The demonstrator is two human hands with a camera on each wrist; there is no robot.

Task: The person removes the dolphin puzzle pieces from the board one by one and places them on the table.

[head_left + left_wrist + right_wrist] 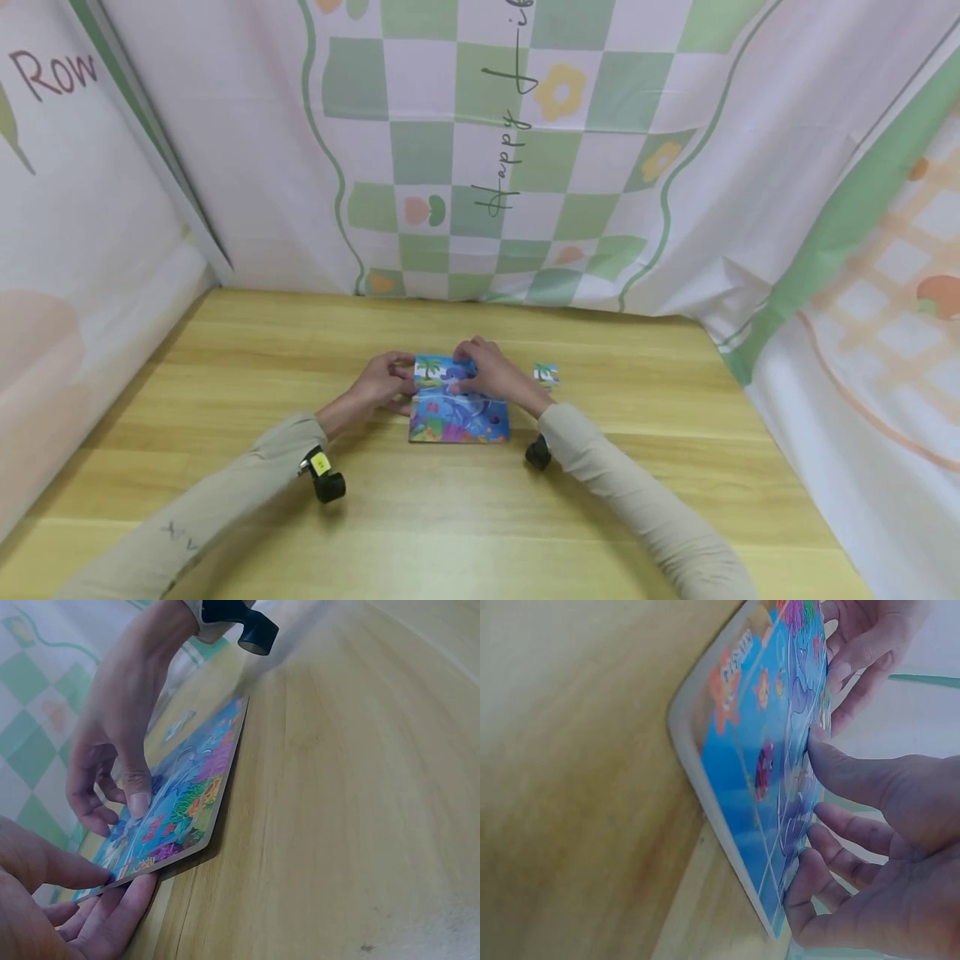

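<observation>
At the centre of the frame, 1 puzzle board lies flat on the bench. The left hand touches its left edge with straight fingers, and the right hand presses bent fingers on its top. 1 loose piece lies just right of the right hand.

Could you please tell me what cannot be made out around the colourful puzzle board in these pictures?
- Colourful ocean-picture puzzle board: head view, its far middle is covered by the right hand.
- Small loose puzzle piece: head view, its print is too small to read.
- Left hand: left wrist view, cut off by the frame's lower edge.
</observation>
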